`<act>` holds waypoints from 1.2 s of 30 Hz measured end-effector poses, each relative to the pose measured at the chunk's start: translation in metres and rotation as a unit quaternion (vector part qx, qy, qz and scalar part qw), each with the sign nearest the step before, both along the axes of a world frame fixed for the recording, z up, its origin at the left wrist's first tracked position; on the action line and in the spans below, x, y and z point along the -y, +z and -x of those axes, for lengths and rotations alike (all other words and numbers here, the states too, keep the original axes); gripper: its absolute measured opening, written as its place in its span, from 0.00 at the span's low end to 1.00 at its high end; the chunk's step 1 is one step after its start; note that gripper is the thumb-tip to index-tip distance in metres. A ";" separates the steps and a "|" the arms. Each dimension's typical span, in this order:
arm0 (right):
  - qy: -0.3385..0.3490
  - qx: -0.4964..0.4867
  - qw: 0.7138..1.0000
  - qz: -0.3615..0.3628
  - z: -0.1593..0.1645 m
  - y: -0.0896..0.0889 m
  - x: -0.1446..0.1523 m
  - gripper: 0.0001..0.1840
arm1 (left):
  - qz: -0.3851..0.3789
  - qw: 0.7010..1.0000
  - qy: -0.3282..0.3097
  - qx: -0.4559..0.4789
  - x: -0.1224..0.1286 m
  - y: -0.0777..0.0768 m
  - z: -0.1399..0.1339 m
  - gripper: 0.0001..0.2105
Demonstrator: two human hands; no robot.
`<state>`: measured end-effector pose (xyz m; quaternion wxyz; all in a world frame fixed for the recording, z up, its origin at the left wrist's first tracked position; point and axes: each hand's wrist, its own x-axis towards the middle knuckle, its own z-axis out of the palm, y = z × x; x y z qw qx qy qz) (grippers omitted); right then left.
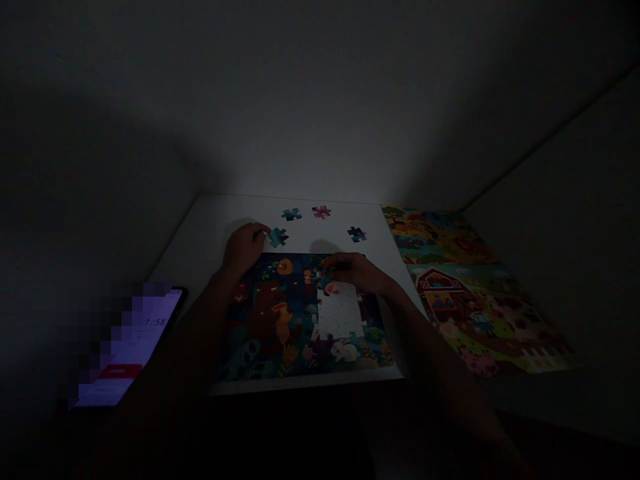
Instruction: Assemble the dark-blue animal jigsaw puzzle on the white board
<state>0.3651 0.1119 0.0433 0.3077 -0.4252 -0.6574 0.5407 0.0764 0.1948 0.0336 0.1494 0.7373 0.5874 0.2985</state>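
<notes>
A jigsaw puzzle (270, 307) of dark forest animals, with a bear and white rabbits, lies in front of me. Its right part has a pale gap (340, 313) where the board shows. Beyond its far edge, my left hand (245, 248) has its fingers closed at the left edge of a teal puzzle piece (278, 237). My right hand (353, 270) reaches over the top of the gap, fingers bent and pinched on a dark puzzle piece (327, 267), partly hidden by them. The dim light blurs the exact contact.
Loose pieces lie farther back: a teal piece (291, 214), a pink piece (321, 212) and a dark blue piece (357, 234). Two colourful picture sheets, a savanna scene (435, 233) and a farm scene (480, 320), lie at right. A lit phone (145, 340) stands at left. Walls enclose the white table.
</notes>
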 end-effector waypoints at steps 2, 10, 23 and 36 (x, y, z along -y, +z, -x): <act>-0.007 0.004 1.000 -0.007 0.000 0.000 0.000 0.12 | 0.003 1.000 0.002 0.001 0.000 0.000 0.000 0.15; -0.027 0.028 0.997 -0.067 0.002 -0.005 0.001 0.11 | -0.001 1.000 -0.001 0.001 0.000 -0.001 0.000 0.15; -0.032 0.007 0.999 -0.036 -0.001 -0.002 -0.003 0.11 | 0.002 1.000 -0.001 -0.001 0.000 -0.001 0.000 0.15; -0.055 -0.031 0.998 -0.002 0.004 -0.006 -0.004 0.12 | 0.005 1.000 -0.002 0.001 -0.001 -0.001 0.001 0.16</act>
